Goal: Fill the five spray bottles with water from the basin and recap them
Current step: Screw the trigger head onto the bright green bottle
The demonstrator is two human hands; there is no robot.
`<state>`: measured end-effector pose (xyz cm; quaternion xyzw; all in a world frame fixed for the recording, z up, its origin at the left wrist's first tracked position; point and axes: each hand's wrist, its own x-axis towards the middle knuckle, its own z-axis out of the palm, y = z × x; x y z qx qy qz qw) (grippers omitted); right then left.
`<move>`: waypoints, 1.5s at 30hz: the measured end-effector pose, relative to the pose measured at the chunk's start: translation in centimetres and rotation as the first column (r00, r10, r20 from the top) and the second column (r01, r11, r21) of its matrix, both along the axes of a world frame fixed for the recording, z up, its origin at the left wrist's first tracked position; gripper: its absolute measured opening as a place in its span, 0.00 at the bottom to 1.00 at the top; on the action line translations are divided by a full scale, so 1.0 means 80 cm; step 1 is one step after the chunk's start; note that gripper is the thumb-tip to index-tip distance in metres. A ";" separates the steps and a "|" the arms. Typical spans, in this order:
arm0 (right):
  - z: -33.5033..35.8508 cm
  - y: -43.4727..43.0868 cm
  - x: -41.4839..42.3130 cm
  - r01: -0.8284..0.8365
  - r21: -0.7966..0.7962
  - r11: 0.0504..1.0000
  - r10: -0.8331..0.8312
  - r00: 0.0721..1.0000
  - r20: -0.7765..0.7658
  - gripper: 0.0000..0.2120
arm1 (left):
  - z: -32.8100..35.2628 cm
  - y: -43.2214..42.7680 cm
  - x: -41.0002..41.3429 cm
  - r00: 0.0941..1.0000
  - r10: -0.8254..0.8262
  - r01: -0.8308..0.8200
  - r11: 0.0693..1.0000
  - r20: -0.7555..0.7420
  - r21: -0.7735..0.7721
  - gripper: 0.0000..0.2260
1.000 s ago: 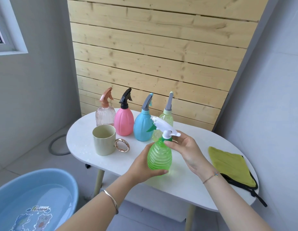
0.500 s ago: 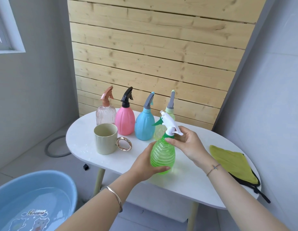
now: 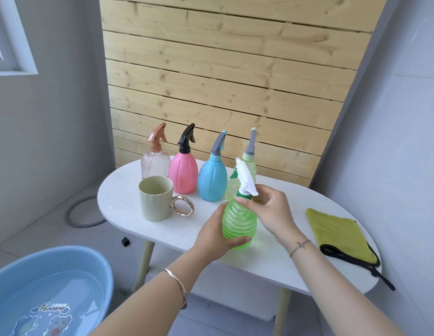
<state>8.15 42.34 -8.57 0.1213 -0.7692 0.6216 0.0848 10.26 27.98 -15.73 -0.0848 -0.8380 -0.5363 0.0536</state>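
Gripping ribbed translucent-green plastic spray bottle (image 3: 239,221) at near edge of white oval table (image 3: 271,259): my left hand (image 3: 217,236) wraps belly, my right hand (image 3: 271,212) pinches collar under white trigger head (image 3: 245,181). I judge it light, thin-walled and squashy; hold belly gently, twist at collar. Blue water basin (image 3: 94,267) on floor left of table; plank wall (image 3: 223,81) behind table.

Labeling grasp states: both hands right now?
Left hand: holding the green spray bottle by its body.
Right hand: gripping that bottle's cap at the collar.
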 end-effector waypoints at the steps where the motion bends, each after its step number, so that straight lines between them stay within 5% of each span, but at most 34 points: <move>1: -0.002 -0.003 0.002 0.036 -0.021 0.999 -0.036 0.999 -0.003 0.12 | 0.001 0.002 0.001 1.000 0.006 -0.006 1.000 0.003 -0.001 0.38; 6: -0.002 -0.010 0.011 0.075 -0.119 0.990 -0.075 0.997 0.005 0.11 | 0.044 -0.026 -0.012 0.969 -0.139 0.118 0.987 0.207 0.113 0.40; 9: -0.004 -0.013 0.009 0.110 -0.101 0.989 -0.111 0.994 -0.009 0.12 | 0.110 -0.035 -0.016 0.985 -0.126 0.084 0.946 0.117 0.315 0.30; 15: -0.013 -0.020 0.008 0.135 -0.104 0.985 -0.140 0.989 -0.039 0.12 | 0.139 0.008 -0.031 0.992 -0.120 0.122 0.987 -0.026 0.107 0.14; 21: -0.011 0.003 -0.001 -0.098 0.034 0.995 0.097 0.994 0.043 0.13 | 0.135 0.013 -0.047 0.995 -0.095 0.097 0.992 -0.026 0.076 0.05; 28: -0.014 -0.020 0.003 0.131 -0.043 0.990 -0.131 0.991 -0.004 0.12 | 0.133 0.012 -0.052 0.997 -0.080 0.080 0.992 -0.008 0.093 0.15; 33: -0.004 0.006 0.002 -0.153 -0.080 0.985 0.161 0.982 0.102 0.12 | 0.136 0.011 -0.052 0.997 -0.076 0.076 0.992 -0.004 0.098 0.17; 40: -0.004 -0.007 -0.007 -0.024 0.019 1.000 0.023 0.999 0.030 0.14 | 0.140 0.005 -0.054 0.995 -0.090 0.088 0.994 0.040 0.059 0.15; 45: 0.010 0.027 -0.009 -0.376 0.014 0.927 0.368 0.915 0.164 0.14 | 0.145 0.000 -0.058 0.993 -0.103 0.102 0.994 0.060 0.027 0.18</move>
